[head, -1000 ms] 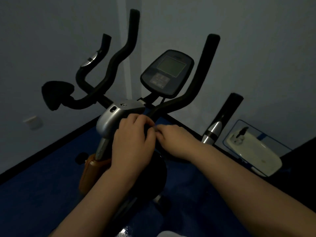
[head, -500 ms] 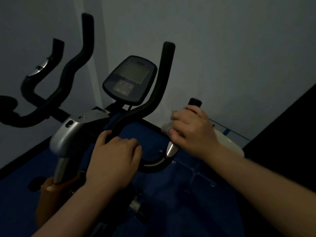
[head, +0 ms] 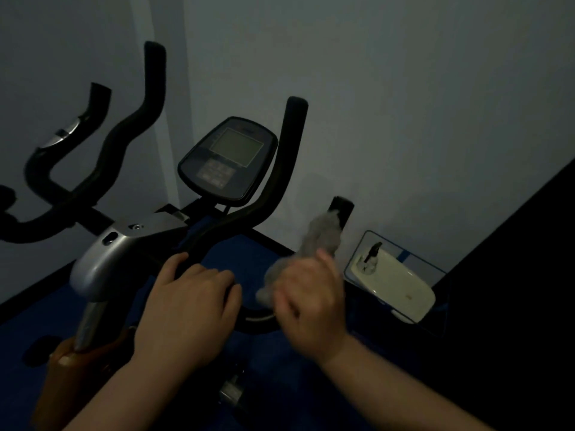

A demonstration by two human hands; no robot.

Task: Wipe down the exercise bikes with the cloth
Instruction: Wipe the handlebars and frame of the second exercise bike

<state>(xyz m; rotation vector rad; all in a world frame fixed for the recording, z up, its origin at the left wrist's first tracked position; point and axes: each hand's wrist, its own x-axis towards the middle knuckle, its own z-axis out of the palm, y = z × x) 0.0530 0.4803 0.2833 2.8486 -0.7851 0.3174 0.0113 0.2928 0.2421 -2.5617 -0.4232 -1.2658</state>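
Observation:
An exercise bike with black handlebars [head: 273,188], a silver stem cover [head: 102,262] and a dark console [head: 228,160] fills the dim view. My left hand [head: 189,303] is closed over the lower bend of the right handlebar. My right hand [head: 311,303], blurred by motion, grips a grey cloth [head: 320,241] that is wrapped along the short right grip [head: 342,209]; only the grip's black tip shows above the cloth.
The left handlebars [head: 93,181] curve up at left. A white device on a blue-edged mat [head: 392,284] lies on the blue floor at right, by the wall. A dark wall or panel [head: 513,290] rises at far right.
My right hand left the bike's centre, went to the right grip with the cloth, and now slides down it. My left hand shifted onto the handlebar bend. The view panned.

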